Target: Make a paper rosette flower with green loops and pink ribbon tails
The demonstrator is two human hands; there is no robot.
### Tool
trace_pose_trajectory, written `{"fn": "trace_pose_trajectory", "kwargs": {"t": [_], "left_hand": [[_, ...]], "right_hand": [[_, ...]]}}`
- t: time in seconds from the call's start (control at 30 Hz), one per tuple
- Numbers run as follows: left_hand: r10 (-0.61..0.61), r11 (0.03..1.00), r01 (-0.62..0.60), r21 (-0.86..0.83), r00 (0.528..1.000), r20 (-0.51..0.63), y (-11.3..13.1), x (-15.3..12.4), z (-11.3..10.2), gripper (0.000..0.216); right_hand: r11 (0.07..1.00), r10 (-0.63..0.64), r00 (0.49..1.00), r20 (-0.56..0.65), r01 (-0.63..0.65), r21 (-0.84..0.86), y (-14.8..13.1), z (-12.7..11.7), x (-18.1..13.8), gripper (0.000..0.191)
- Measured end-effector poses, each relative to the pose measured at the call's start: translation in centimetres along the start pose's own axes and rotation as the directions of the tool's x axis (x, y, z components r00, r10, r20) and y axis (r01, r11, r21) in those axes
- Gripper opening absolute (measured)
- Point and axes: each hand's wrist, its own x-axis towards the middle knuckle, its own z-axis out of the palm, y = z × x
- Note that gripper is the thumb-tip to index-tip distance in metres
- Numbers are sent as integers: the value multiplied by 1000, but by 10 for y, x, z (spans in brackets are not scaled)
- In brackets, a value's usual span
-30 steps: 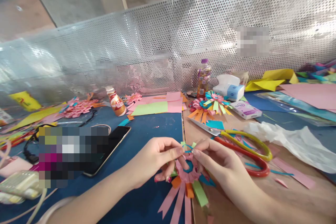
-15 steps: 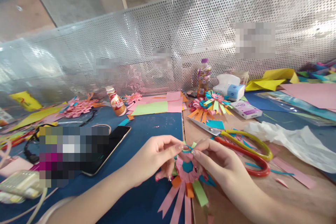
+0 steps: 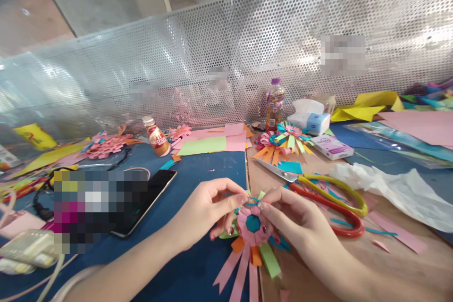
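A thin blue paper strip (image 3: 252, 201), bent into a small curl, spans the fingertips of both my hands. My left hand (image 3: 217, 203) pinches its left end between thumb and index finger. At the other end, my right hand (image 3: 295, 214) pinches the strip the same way. Just below the fingertips sits a paper flower (image 3: 245, 227) with a pink ring and a blue centre. Pink, orange and green paper tails hang from it. My lower fingers are around its sides; whether they grip it is partly hidden.
Large scissors (image 3: 348, 193) with red and yellow handles lie right of my hands. A phone (image 3: 148, 200) is on the left. Behind stand a small bottle (image 3: 157, 139), a purple-capped bottle (image 3: 275, 104), finished paper flowers (image 3: 290, 134), tissues (image 3: 314, 122) and a perforated metal screen (image 3: 198, 56).
My fingers have shifted slightly around the curl of blue strip. More of the flower's pink ring and blue centre shows below them now.
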Motion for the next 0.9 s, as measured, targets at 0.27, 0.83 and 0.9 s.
{"fn": "trace_pose_trajectory", "kwargs": {"t": [0.27, 0.83, 0.9], "left_hand": [[0, 1000, 0, -10, 1000, 13, -1, 0, 0, 25], [13, 999, -12, 33, 1000, -26, 1, 0, 0, 29], [24, 999, -22, 50, 999, -43, -1, 0, -1, 26]], "right_hand": [[1000, 4, 1000, 21, -4, -8, -2, 0, 0, 25], [999, 27, 1000, 10, -27, -29, 2, 0, 2, 26], [999, 27, 1000, 3, -27, -31, 1, 0, 3, 26]]}}
